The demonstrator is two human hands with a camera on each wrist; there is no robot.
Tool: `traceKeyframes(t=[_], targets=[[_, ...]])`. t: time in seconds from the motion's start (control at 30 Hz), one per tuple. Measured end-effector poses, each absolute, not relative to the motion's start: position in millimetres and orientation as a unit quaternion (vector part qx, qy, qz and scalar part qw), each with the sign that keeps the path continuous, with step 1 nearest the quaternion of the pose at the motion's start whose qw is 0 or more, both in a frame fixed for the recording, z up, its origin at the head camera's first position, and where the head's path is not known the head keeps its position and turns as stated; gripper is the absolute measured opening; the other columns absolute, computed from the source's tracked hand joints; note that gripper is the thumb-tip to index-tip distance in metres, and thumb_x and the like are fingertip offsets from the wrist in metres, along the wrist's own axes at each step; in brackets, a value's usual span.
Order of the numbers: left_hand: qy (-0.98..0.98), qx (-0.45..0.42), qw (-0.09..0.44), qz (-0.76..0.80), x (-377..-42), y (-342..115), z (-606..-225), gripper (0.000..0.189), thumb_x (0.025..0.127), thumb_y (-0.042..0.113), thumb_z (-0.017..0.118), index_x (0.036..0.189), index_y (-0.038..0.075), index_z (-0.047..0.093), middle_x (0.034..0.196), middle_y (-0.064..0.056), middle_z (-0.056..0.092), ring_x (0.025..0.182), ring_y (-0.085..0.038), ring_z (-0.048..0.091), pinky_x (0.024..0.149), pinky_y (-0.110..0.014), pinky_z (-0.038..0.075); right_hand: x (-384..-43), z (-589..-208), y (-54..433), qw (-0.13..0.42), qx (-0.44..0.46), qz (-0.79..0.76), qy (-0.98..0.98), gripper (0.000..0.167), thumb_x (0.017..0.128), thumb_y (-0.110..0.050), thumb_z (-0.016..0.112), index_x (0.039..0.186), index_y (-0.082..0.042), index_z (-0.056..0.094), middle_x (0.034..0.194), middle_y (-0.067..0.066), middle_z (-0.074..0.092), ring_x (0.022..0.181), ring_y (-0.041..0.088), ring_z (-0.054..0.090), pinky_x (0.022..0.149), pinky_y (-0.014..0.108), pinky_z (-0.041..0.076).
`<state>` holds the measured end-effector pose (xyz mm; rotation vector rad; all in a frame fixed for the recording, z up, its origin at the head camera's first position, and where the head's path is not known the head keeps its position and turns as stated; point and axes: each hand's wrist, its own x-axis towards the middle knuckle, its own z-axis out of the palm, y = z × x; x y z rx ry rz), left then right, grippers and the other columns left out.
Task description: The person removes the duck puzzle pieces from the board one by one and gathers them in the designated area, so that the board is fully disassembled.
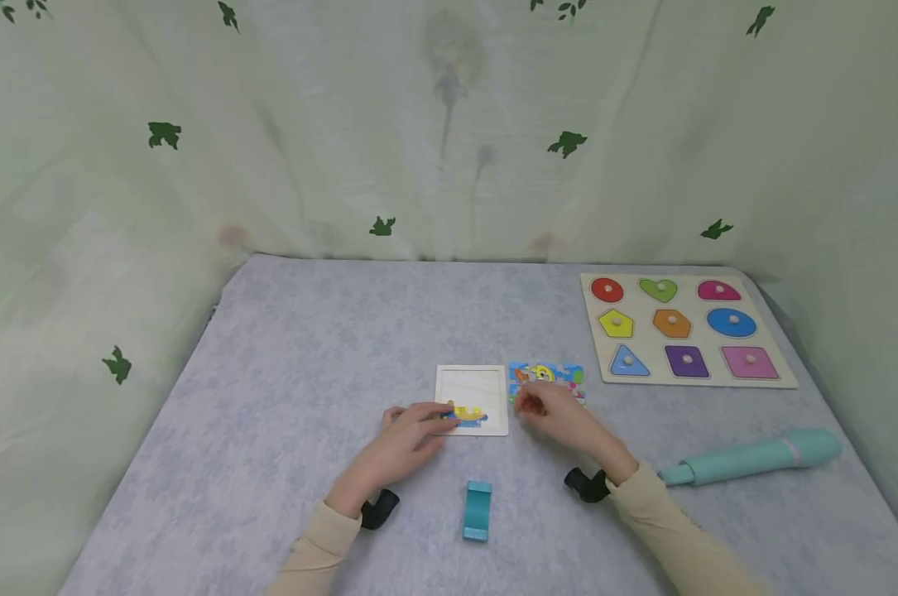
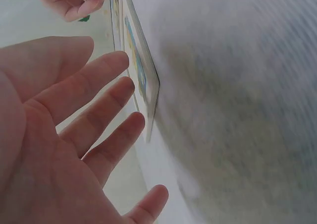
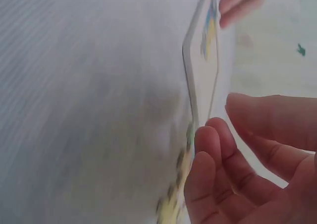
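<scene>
A square white puzzle tray (image 1: 473, 383) lies mid-table with a few yellow-and-blue jigsaw pieces (image 1: 469, 414) along its near side. My left hand (image 1: 404, 443) reaches over the tray's left edge, fingers spread and fairly straight, the tips close to those pieces. In the left wrist view the palm of the left hand (image 2: 74, 130) holds nothing. Colourful loose jigsaw pieces (image 1: 571, 377) lie just right of the tray. Above their near part hovers my right hand (image 1: 560, 415), fingers loosely bent. The right wrist view shows nothing between the thumb and fingers of the right hand (image 3: 247, 159).
A wooden shape board (image 1: 642, 352) with knobbed, coloured shapes lies at the back right. In front of it is a folded teal umbrella (image 1: 754, 458). A small teal bracket-like object (image 1: 477, 511) sits near the front, between the forearms. Fabric drapes surround the table (image 1: 329, 331).
</scene>
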<state>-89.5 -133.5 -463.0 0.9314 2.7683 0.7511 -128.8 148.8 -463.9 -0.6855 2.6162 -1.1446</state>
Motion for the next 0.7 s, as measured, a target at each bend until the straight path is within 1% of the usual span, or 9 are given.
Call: traceKeyframes(t=[0.23, 0.37, 0.53, 0.7], targets=[[0.917, 0.306, 0.081, 0.243, -90.7, -138.7, -465.2, 0.033, 0.097, 0.017, 0.057, 0.129, 0.010, 0.062, 0.142, -0.005, 0.047, 0.131, -0.025, 0.040, 0.098, -0.059, 0.026, -132.7, -461.7, 107.7, 0.112, -0.275, -0.395, 0.869, 0.015, 0.083, 0.005, 0.065, 0.096, -0.002, 0.063, 0.091, 0.004, 0.059, 0.079, 0.016, 0.052, 0.072, 0.030, 0.046], [0.917, 0.303, 0.088, 0.244, -89.7, -138.5, -465.3, 0.033, 0.098, 0.017, 0.057, 0.130, 0.010, 0.062, 0.143, -0.005, 0.047, 0.132, -0.025, 0.039, 0.100, -0.059, 0.026, -133.8, -464.8, 96.0, 0.110, -0.276, -0.367, 0.881, 0.016, 0.082, 0.004, 0.066, 0.097, -0.003, 0.064, 0.091, 0.003, 0.058, 0.081, 0.016, 0.053, 0.074, 0.031, 0.046], [0.915, 0.301, 0.087, 0.255, -88.9, -137.1, -464.3, 0.033, 0.097, 0.013, 0.057, 0.129, 0.006, 0.062, 0.142, -0.009, 0.047, 0.131, -0.028, 0.040, 0.101, -0.059, 0.027, -132.8, -465.2, 89.7, 0.106, -0.267, -0.356, 0.889, 0.017, 0.082, 0.005, 0.066, 0.098, -0.003, 0.066, 0.088, 0.003, 0.058, 0.079, 0.015, 0.053, 0.072, 0.030, 0.046], [0.912, 0.301, 0.088, 0.263, -90.2, -135.7, -464.7, 0.032, 0.097, 0.012, 0.057, 0.127, 0.004, 0.062, 0.140, -0.012, 0.048, 0.131, -0.029, 0.040, 0.101, -0.058, 0.028, -132.5, -463.5, 88.1, 0.106, -0.262, -0.368, 0.886, 0.020, 0.083, 0.005, 0.065, 0.100, -0.004, 0.066, 0.087, 0.001, 0.053, 0.078, 0.014, 0.050, 0.070, 0.029, 0.045]])
